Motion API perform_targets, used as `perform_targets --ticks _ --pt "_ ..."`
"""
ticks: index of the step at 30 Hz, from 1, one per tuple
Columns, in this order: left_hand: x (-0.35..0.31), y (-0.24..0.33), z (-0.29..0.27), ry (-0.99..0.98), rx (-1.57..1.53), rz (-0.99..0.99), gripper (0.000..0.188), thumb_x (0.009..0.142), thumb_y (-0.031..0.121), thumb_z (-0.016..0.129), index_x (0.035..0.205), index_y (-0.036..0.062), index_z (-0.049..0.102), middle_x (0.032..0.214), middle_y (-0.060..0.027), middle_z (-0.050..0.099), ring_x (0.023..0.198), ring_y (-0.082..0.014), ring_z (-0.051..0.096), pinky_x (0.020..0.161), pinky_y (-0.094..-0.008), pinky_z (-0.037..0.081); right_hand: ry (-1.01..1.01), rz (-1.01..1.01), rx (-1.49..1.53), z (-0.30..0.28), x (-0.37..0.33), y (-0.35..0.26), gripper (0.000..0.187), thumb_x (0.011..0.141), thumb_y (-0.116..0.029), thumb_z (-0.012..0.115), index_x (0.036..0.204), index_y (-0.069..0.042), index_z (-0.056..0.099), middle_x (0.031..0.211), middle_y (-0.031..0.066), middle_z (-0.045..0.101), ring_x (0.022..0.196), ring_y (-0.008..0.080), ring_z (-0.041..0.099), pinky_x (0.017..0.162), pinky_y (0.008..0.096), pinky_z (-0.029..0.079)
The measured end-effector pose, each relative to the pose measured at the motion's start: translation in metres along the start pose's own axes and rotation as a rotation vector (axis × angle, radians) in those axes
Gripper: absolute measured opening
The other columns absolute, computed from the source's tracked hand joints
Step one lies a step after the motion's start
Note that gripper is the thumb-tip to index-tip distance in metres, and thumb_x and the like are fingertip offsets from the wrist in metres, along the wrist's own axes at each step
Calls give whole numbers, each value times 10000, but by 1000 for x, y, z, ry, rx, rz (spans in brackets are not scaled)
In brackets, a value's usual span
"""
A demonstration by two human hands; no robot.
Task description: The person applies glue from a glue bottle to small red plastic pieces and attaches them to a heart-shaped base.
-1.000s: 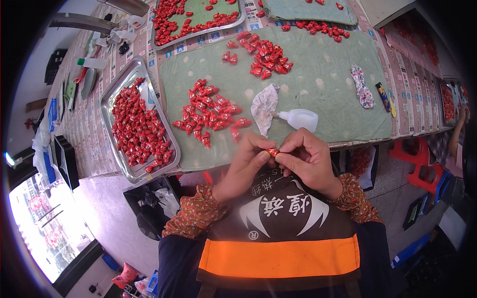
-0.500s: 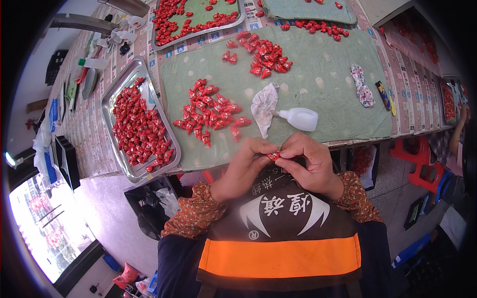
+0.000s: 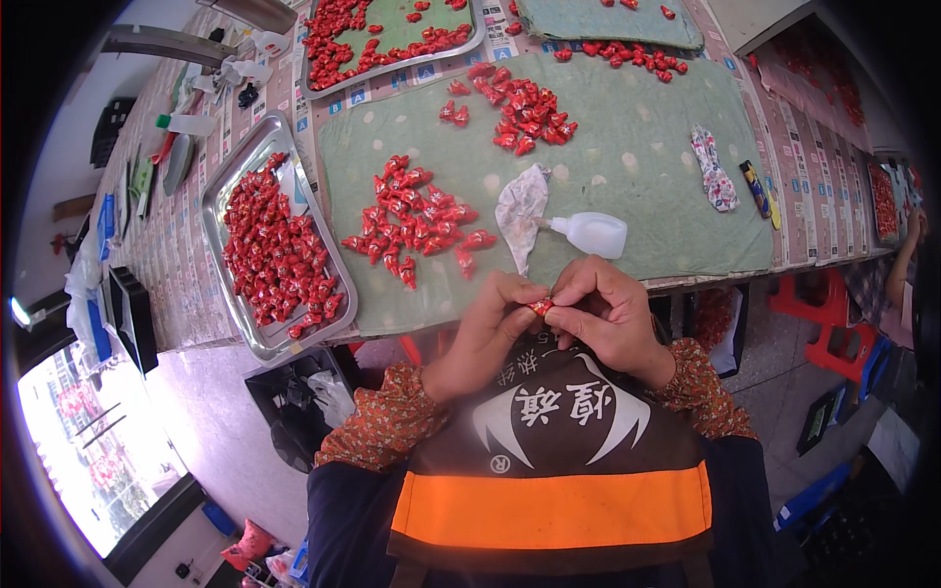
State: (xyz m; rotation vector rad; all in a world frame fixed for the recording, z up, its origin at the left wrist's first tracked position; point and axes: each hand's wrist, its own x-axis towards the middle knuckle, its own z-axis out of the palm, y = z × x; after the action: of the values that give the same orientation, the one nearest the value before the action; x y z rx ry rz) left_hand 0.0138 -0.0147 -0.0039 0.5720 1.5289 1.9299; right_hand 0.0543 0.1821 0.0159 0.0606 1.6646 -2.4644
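Note:
A small glossy red piece (image 3: 539,307), of a kind I cannot make out, is pinched between my two hands just off the table's near edge. My left hand (image 3: 478,333) grips one side with thumb and forefinger; my right hand (image 3: 613,318) closes on the other, its lower fingers curled. Just beyond them on the green cloth (image 3: 647,186) lie a white squeeze bottle (image 3: 593,235) with a thin nozzle and a crumpled pale rag (image 3: 522,206). A loose pile of similar red pieces (image 3: 417,220) spreads to the left, and another pile (image 3: 529,113) sits farther back.
Left stands a metal tray (image 3: 343,323) heaped with red pieces; another tray (image 3: 392,78) is at the back. A floral cloth piece (image 3: 714,167) and a dark-and-yellow tool (image 3: 757,189) lie right. Red stools (image 3: 828,318) and a person's arm (image 3: 904,265) are at far right.
My hands have shifted very slightly, and the right fingers are a little differently placed around the small red piece. The piles, bottle and rag have stayed put.

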Motion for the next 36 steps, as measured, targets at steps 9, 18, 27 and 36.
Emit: perform_targets --ticks 9,18,27,36 --pt "10 22 5 89 1 -136 185 1043 104 450 1216 39 454 1014 -24 518 868 -77 504 815 -233 434 36 107 32 2 7 -8 101 921 -20 652 946 -23 554 860 22 606 710 53 618 528 189 516" --pt "33 43 -41 297 986 101 131 966 146 580 1020 36 626 951 -59 567 869 -180 511 788 -299 417 76 88 -56 -3 7 -13 81 964 -83 609 1017 -27 585 850 4 606 696 32 558 580 180 468" --pt "44 45 -57 362 1328 84 164 884 197 663 1031 129 685 1011 -80 535 985 -277 461 900 -394 338 105 50 -131 -6 5 -17 61 960 -66 603 986 -13 587 814 -3 596 677 30 539 584 187 448" --pt "98 68 -79 394 1398 185 162 852 186 673 1011 154 655 986 -56 558 1003 -263 514 857 -414 348 223 -414 -785 -17 12 -24 128 855 13 678 969 -9 624 787 64 606 653 152 566 586 279 464"
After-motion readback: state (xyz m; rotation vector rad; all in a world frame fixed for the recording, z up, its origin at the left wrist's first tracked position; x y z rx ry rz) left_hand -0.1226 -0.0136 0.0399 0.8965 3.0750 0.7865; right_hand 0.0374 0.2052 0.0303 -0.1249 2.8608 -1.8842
